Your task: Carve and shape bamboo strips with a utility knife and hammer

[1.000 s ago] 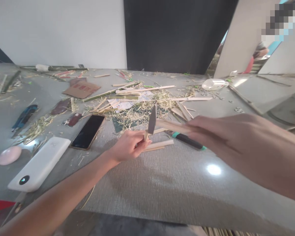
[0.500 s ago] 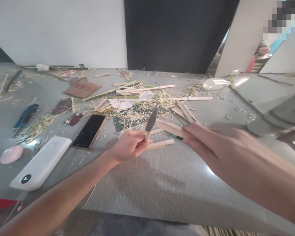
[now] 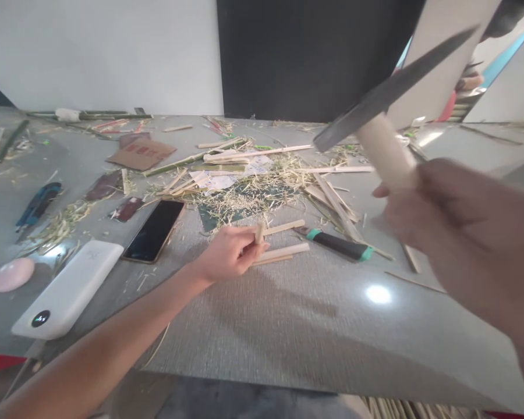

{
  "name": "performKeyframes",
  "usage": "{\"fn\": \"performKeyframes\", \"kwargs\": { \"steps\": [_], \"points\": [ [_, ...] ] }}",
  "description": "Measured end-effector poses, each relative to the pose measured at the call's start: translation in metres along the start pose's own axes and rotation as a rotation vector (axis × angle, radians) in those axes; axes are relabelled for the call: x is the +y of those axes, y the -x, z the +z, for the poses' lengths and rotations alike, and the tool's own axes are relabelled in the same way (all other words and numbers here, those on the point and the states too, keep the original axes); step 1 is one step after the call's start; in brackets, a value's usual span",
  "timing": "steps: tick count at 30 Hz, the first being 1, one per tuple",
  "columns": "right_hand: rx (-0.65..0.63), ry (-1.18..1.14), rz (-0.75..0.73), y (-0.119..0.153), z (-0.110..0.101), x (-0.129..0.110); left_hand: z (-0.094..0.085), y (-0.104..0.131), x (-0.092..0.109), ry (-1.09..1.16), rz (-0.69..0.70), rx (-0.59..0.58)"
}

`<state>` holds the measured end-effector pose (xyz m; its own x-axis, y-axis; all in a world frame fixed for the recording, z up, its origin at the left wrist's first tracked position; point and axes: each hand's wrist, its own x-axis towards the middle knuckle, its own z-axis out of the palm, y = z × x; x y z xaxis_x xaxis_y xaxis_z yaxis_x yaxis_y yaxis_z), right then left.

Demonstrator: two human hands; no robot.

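My right hand (image 3: 458, 233) is wrapped round the wooden handle of a hammer (image 3: 384, 110), raised over the right side of the table. Its dark metal head has one pointed end and one blunt end. Near the middle of the table, my left hand (image 3: 231, 253) pinches a short wooden piece (image 3: 259, 233), which stands upright. Flat wooden strips (image 3: 286, 253) lie just right of that hand. Beyond them rests a tool with a black and green handle (image 3: 343, 244). Thin shavings (image 3: 262, 203) are heaped behind my left hand.
On the left of the table (image 3: 262, 331) are a black phone (image 3: 155, 231), a white power bank (image 3: 70, 291), a pink rounded object (image 3: 13, 274) and a blue-black cutter (image 3: 39, 203). Brown cardboard (image 3: 142, 154) lies at the back. Part of a person (image 3: 471, 81) shows at upper right.
My right hand has risen to the right and now shows the hammer. The tool with the black and green handle is uncovered. My left hand stays nearly in place, with no blade in front of it.
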<state>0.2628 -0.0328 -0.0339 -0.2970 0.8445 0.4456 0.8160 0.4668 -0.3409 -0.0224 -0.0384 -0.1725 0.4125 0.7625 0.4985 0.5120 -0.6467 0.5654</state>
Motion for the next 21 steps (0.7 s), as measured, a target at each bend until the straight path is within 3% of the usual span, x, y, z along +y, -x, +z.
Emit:
{"fn": "performKeyframes", "kwargs": {
  "steps": [4, 9, 18, 21],
  "points": [
    [-0.207, -0.099, 0.093, 0.000, 0.035, 0.015, -0.004, -0.002, -0.001, 0.018, -0.048, 0.019],
    [-0.191, -0.234, 0.148, 0.008, 0.076, 0.038, -0.011, -0.005, 0.000, 0.079, -0.130, 0.074],
    [-0.217, -0.353, 0.433, 0.006, 0.082, 0.058, -0.013, -0.005, 0.008, 0.156, -0.121, 0.084],
    [-0.302, -0.556, 0.510, 0.006, 0.085, 0.069, -0.011, -0.006, 0.009, 0.207, -0.084, 0.104]
  ]
}}
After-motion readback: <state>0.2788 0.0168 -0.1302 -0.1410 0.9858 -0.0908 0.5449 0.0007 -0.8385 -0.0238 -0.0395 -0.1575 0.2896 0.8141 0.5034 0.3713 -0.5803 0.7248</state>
